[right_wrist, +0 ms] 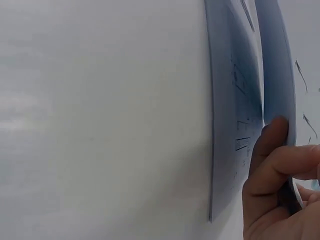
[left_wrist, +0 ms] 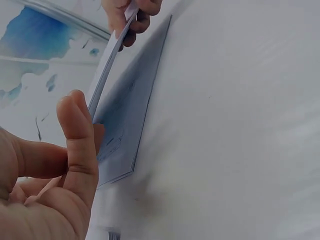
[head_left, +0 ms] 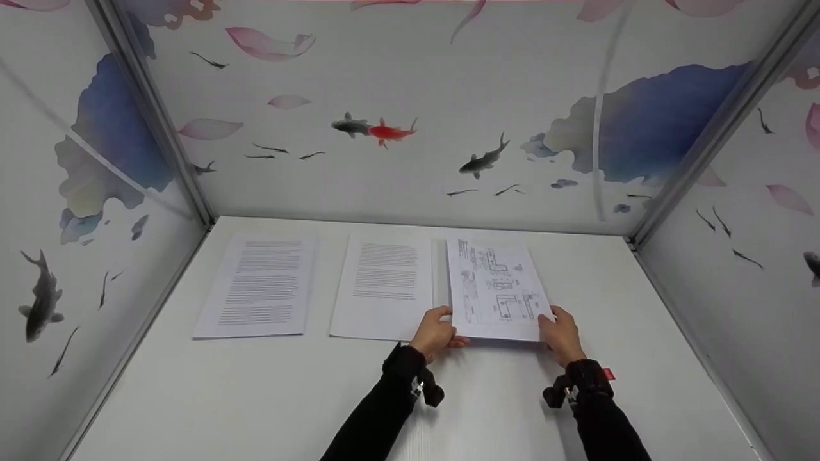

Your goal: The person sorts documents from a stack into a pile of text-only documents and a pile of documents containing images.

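Lifted sheets of paper (head_left: 490, 282) with printed technical drawings are tilted up at their near edge. At the near left corner my left hand (head_left: 437, 334) holds them. My right hand (head_left: 562, 337) pinches the near right corner, thumb on top and fingers below. In the left wrist view, a lower stack of printed sheets (left_wrist: 132, 110) lies on the table under the raised ones, with a gap between. The right wrist view shows that lower stack (right_wrist: 225, 130) too, with part of a drawing visible on its top page.
Two more paper stacks with lines of text lie to the left: a middle one (head_left: 384, 275) close beside my left hand and a far left one (head_left: 259, 288). The white table (head_left: 256, 397) is bounded by printed panels, including the back wall (head_left: 397, 179).
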### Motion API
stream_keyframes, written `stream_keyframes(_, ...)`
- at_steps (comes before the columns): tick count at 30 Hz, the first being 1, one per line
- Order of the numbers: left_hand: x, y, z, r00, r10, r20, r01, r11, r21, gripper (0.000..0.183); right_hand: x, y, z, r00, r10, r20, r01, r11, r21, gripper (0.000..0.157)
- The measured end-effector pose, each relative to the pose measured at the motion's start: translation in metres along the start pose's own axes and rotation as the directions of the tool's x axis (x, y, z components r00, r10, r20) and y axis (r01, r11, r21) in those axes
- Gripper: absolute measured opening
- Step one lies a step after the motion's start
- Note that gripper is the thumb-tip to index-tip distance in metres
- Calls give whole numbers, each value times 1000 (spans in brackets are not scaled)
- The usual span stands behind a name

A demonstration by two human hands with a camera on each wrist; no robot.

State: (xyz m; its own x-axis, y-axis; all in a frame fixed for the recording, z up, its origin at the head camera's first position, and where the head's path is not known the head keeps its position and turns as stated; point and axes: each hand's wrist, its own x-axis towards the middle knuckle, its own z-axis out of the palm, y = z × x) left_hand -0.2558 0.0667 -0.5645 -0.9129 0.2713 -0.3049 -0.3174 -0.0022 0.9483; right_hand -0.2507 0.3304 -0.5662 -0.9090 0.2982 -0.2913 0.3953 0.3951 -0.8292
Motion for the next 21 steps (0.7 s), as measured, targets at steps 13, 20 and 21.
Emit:
stream_keyframes(13, -2, -6, 4, 996, 26, -86, -6, 974, 227, 39, 1, 10, -6, 994, -94, -64, 80, 979, -189, 54)
stream_keyframes(20, -3, -6, 8, 991, 120, -52, -67, 810, 583, 30, 0, 14, -4, 983, -174, -52, 155, 953, -261, 52)
stream_keyframes(21, -3, -7, 8, 987, 154, -48, -89, 770, 632, 29, -1, 13, -3, 983, -175, -46, 157, 952, -262, 52)
